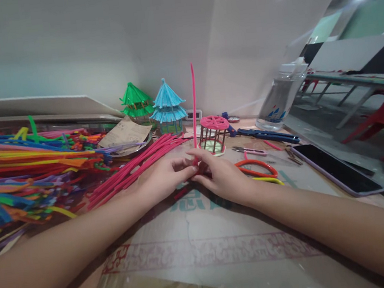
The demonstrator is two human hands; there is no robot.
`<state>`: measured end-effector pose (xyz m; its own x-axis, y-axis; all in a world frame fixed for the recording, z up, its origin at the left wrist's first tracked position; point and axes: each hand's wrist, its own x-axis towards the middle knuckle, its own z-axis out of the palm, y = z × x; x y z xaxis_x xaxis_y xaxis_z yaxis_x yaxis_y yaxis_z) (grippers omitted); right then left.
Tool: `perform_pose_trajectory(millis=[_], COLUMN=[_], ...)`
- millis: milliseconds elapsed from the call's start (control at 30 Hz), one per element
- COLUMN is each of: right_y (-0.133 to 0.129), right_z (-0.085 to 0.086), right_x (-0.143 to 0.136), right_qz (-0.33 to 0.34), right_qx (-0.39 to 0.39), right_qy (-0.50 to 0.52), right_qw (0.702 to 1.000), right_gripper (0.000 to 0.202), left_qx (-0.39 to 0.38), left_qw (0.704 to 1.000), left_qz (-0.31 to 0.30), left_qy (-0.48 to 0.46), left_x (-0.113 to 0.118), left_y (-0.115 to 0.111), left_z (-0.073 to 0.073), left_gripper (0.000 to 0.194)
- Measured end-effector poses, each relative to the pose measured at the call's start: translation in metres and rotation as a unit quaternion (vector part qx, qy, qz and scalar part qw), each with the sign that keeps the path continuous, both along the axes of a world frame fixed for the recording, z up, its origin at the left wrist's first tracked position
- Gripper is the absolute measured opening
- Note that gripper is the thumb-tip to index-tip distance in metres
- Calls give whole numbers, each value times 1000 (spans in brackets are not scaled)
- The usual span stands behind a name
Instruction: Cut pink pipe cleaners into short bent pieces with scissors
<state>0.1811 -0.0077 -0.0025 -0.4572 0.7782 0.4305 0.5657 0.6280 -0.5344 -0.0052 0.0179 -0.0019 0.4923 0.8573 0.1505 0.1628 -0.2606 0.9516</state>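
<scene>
A pink pipe cleaner (194,101) stands upright between my two hands at the middle of the table. Its lower end is pinched by my left hand (168,177) and my right hand (221,174), whose fingertips meet around it. Just behind them is a small round frame with a pink spoked top (214,123), brown posts and a pale green base. Beside my left forearm lies a bundle of pink pipe cleaners (135,167). The exact shape of the held end is hidden by the fingers.
Green (135,97) and blue (167,101) pagoda models stand at the back. Many coloured pipe cleaners (33,159) fill the left. On the right are orange-handled scissors (258,167), pliers (268,135), a phone (335,168) and a clear bottle (280,98).
</scene>
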Motion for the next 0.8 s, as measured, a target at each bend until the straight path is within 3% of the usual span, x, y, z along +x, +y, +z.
perform_pose_trajectory(millis=[133, 300, 533, 800], right_y=[-1, 6, 7, 0], right_z=[4, 4, 9, 15], right_x=[-1, 0, -2, -3], right_qz=[31, 0, -33, -62], right_qx=[-57, -112, -144, -42], right_qy=[117, 195, 161, 73], right_qw=[991, 974, 976, 995], right_gripper=[76, 27, 9, 17], left_qx=[32, 34, 26, 80], left_qw=[995, 995, 999, 995], left_qz=[89, 94, 33, 26], left_qy=[27, 27, 23, 60], left_x=[-2, 0, 4, 5], left_y=[-1, 0, -10, -16], left_z=[0, -2, 6, 8], left_gripper=[30, 31, 25, 24])
